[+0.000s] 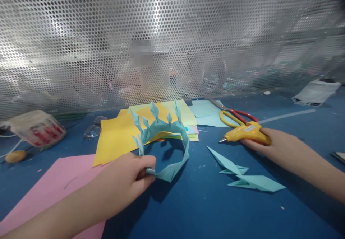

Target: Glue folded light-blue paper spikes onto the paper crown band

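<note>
My left hand (137,172) pinches the near edge of a light blue folded-paper crown (172,170), a ring with several pointed pieces standing along its far and left side. It is held over the blue table. To the right, my right hand (262,138) is wrapped round a yellow hot glue gun (244,132), whose metal nozzle points left. In front of the glue gun lie two loose folded paper pieces in the same light blue: one slim and pointed (223,162), the other broader (261,182). They touch or overlap near their middles.
Behind the glue gun lie scissors (237,116) with red and yellow handles, on light blue paper (206,111). Yellow sheets (115,138) and a pink sheet (64,176) spread leftward. A plastic-wrapped tub (37,127), glasses (93,131) and a face mask (316,92) stand near the perforated metal screen (172,45).
</note>
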{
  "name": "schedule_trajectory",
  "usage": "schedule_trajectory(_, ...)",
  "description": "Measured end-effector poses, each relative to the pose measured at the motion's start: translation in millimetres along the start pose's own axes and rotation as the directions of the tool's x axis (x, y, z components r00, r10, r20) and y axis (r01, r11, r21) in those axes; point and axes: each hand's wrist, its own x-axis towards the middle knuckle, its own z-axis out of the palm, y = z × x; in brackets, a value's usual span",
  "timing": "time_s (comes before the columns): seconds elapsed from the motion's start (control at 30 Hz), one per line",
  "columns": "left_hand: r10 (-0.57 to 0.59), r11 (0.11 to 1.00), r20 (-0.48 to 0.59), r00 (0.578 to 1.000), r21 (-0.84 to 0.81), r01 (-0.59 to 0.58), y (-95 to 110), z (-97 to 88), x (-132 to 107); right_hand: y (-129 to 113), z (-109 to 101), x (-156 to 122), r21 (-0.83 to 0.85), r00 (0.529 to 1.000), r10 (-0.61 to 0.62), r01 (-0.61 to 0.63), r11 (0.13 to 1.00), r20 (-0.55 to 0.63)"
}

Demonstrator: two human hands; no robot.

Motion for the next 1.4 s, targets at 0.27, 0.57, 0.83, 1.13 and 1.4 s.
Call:
schedule_trajectory(0.27, 0.066, 0.998, 0.042, 0.997, 0.013, -0.067, -3.4, -0.3, -0.6, -2.0, -1.9, -0.4, -0.003, 1.0, -0.001, 0.001, 1.0, 0.006)
schedule_trajectory(0.57, 0.11, 0.993, 0.091, 0.99, 0.033, -0.113, -4.3, -5.0, -2.4, -3.4, -2.2, -1.6, -0.008, 1.0, -0.002, 0.002, 1.0, 0.007)
schedule_trajectory(0.83, 0.117, 0.992, 0.079, 0.99, 0.029, -0.119, -5.0, -3.4, -3.4, -1.1, -0.4, -0.9, 0.005, 1.0, -0.004, 0.004, 1.0, -0.005)
schedule_trajectory(1.13, 0.089, 0.993, 0.041, 0.995, 0.08, -0.092, -4.1, -0.2, -2.5, -4.3, -2.5, -2.6, 0.019, 1.0, 0.002, -0.002, 1.0, -0.008)
schedule_trajectory(1.4, 0.115, 0.991, -0.006, 0.993, 0.073, -0.115, -6.0, 2.3, -4.6, -3.4, -4.1, -3.9, 0.021, 1.0, 0.001, -0.001, 1.0, 0.001)
